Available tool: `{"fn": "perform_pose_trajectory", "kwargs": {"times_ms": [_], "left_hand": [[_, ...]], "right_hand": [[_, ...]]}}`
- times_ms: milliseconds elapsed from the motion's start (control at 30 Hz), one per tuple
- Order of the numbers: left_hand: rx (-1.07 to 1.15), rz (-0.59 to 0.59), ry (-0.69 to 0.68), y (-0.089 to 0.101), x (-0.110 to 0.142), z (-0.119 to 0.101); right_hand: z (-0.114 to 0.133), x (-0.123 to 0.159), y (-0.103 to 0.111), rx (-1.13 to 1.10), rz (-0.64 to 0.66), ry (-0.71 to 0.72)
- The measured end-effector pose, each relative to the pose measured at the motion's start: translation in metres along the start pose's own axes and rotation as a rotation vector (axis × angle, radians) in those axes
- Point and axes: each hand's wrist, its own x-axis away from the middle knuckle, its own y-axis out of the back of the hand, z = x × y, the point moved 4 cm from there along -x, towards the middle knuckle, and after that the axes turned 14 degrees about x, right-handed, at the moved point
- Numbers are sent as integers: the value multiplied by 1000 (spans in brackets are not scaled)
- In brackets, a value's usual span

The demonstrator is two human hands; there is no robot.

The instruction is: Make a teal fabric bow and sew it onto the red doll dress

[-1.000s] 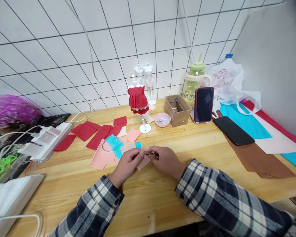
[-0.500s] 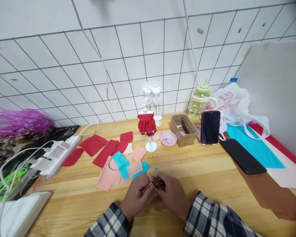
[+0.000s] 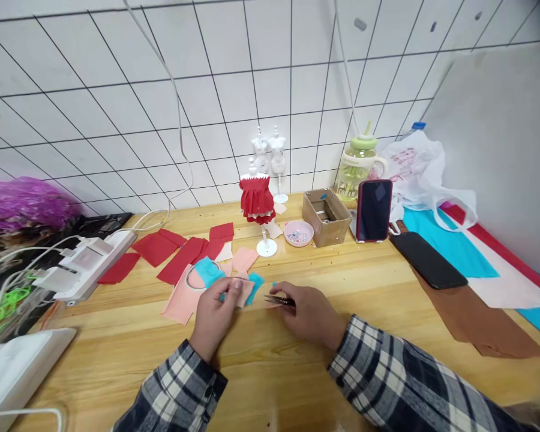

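Observation:
My left hand (image 3: 218, 313) is closed in a pinch at a small peach piece (image 3: 245, 294); whether it is cloth or paper I cannot tell. My right hand (image 3: 312, 313), held apart to the right, grips small dark thread snips (image 3: 279, 300) with the tips pointing left. A peach scrap shows just under the snips. Close to my left fingers lie turquoise pieces (image 3: 209, 272), a thin ring (image 3: 189, 279) and a larger peach sheet (image 3: 175, 306). Beyond them a small white dress form stands upright in a pleated red dress (image 3: 256, 199).
Red pieces (image 3: 180, 261) lie left, near a power strip (image 3: 101, 264). Behind are two white dress forms (image 3: 278, 157), a pink bead dish (image 3: 299, 241), a cardboard box (image 3: 337, 231), a propped phone (image 3: 374, 210) and a drink bottle (image 3: 357, 159). A black phone (image 3: 429, 261) lies on coloured sheets at right.
My hands were together over a peach piece with the snips between them. They have parted: the left went left and forward, the right stayed with the snips. The view has tilted down slightly.

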Motion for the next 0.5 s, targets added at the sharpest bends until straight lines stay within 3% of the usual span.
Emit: {"fn": "perform_pose_trajectory", "kwargs": {"times_ms": [67,200,367,500], "left_hand": [[5,-96,52,9,-3,7],[-115,-110,20,13,-15,22],[-220,-42,-60,10,-38,34],[-331,152,-107,3,-44,32]], "right_hand": [[-4,-1,2,14,9,-30],[-12,-6,6,120,78,-79],[-15,-10,6,218,144,-30],[-7,-10,1,206,123,-9]]}}
